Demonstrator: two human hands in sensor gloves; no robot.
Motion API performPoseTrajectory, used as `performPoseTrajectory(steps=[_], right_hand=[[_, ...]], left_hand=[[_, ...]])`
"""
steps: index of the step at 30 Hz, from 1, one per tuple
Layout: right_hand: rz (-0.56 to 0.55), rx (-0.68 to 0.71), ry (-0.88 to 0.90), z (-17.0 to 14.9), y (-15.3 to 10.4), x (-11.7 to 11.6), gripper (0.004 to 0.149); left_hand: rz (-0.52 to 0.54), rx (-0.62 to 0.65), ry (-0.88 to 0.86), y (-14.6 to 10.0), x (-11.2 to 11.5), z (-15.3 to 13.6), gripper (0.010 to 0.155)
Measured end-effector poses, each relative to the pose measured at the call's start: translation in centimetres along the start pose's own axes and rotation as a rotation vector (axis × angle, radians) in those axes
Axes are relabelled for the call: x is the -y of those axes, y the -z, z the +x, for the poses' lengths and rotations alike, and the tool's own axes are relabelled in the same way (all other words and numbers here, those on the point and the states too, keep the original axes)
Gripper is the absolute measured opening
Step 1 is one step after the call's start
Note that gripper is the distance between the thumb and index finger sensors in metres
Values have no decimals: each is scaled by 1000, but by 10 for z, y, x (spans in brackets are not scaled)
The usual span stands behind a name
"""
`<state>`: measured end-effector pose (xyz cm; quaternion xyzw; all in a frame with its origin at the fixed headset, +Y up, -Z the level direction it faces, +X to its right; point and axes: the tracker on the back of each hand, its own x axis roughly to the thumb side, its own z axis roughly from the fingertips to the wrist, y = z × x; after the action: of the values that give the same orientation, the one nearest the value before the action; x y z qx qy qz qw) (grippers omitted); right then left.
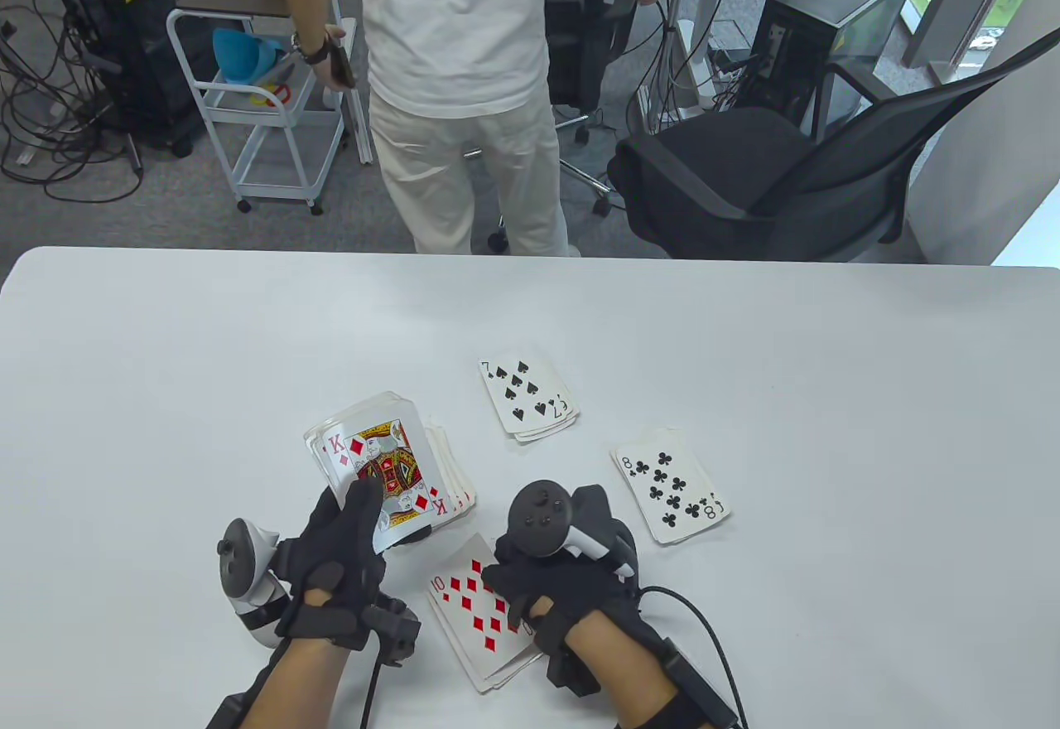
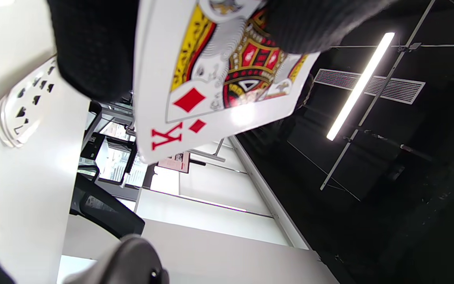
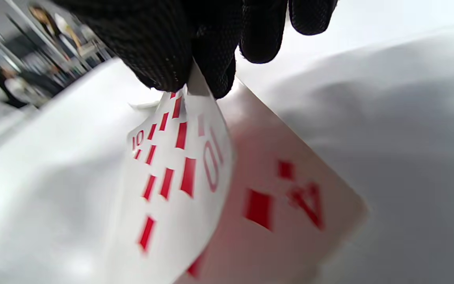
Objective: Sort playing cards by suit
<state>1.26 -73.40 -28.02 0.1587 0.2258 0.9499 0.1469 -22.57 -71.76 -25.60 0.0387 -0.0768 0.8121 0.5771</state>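
Observation:
My left hand [image 1: 348, 538] holds a fanned stack of cards [image 1: 389, 464] above the table, the king of diamonds [image 2: 219, 79] on top with my thumb over it. My right hand [image 1: 530, 580] pinches the ten of diamonds [image 1: 476, 605] by its edge, just over the diamond pile at the table's front. In the right wrist view the ten [image 3: 175, 177] curls up from the ace of diamonds [image 3: 290, 205] lying under it. A spade pile topped by the seven [image 1: 526, 398] lies at centre. A club pile topped by the eight [image 1: 671, 493] lies to the right.
The white table [image 1: 207, 364] spreads wide to the left and far side. Behind it stand a person in white [image 1: 464, 91], a black office chair [image 1: 745, 174] and a white cart [image 1: 265, 116].

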Motion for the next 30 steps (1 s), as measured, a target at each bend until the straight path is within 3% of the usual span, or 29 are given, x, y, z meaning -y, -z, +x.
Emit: performPoseTrajectory(steps=[5, 11, 16, 22, 26, 30], right_hand=[[-64, -79, -206, 7, 4, -10, 44], [-198, -65, -131, 0, -3, 5, 46], [-450, 38, 83, -9, -18, 26, 50], [-780, 256, 512, -22, -39, 44, 51], [-814, 271, 568, -24, -45, 48, 54], [-773, 256, 530, -23, -41, 43, 56]], left_hand=[[-4, -22, 7, 1, 1, -2, 53], [-39, -51, 28, 1, 6, -6, 54], [-87, -125, 29, 1, 10, -14, 54], [-144, -157, 101, 1, 20, -21, 53], [-187, -182, 145, 1, 25, -27, 52], [-215, -201, 164, 0, 30, -31, 51]])
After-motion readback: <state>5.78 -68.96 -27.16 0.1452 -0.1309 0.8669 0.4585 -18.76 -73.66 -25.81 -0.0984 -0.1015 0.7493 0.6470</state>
